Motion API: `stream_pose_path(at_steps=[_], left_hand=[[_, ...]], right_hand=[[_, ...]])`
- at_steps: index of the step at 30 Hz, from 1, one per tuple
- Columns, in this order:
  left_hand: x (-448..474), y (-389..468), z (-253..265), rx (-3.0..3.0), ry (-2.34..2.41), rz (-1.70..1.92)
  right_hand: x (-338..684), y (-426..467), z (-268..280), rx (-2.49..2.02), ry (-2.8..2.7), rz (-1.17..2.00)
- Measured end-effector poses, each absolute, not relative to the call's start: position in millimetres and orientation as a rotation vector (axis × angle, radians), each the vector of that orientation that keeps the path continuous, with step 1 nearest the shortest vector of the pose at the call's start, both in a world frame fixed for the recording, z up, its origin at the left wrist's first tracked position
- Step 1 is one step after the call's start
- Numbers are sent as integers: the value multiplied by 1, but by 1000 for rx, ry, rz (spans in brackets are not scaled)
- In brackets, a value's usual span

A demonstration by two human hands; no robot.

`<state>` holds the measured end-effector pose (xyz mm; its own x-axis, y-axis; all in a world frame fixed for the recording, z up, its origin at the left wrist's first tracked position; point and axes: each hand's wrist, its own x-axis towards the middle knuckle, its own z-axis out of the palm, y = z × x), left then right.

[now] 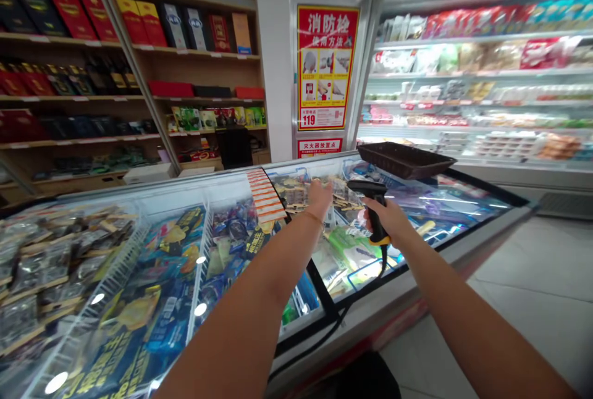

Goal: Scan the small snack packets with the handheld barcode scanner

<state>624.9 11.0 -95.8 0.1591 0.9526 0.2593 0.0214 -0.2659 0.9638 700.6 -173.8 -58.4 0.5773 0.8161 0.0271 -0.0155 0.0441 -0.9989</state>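
My right hand (393,221) is wrapped round the grip of a black and yellow barcode scanner (376,217). The scanner's head points left, and a black cable (331,328) runs down from its base. To the left, my left hand (320,196) is stretched out over the far part of the chest freezer, near packs of brown-edged frozen food (294,194). Its fingers face away from me and are blurred, so I cannot see whether they grip anything. Below both hands lie green and white bags (349,249) in the freezer.
The chest freezer (365,309) has black-framed glass lids, and an orange-striped sheet (266,195) lies on it. On its far right edge sits a dark brown tray (405,160). Boxed goods fill shelves (199,56) at the back left. A lit refrigerated display (482,71) stands at the right.
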Motion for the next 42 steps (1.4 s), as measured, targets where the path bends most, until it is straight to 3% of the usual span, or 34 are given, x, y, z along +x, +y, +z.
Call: stream_pose_path(at_steps=[7, 19, 27, 33, 38, 42], left_hand=[[547, 21, -90, 1620, 1259, 1331], [265, 40, -95, 1551, 1713, 1544], [99, 22, -60, 2100, 2252, 833], [25, -4, -34, 2101, 2499, 318], [16, -13, -34, 2177, 2522, 168], [26, -17, -36, 2244, 2539, 267]], right_hand=[[656, -148, -54, -1395, -795, 822], [486, -100, -56, -1273, -1031, 1033], [435, -91, -90, -1208, -1120, 1106], [437, -96, -99, -1267, -1203, 1101], [436, -102, -96, -1291, -1176, 1101], [436, -104, -95, -1290, -1138, 1097]])
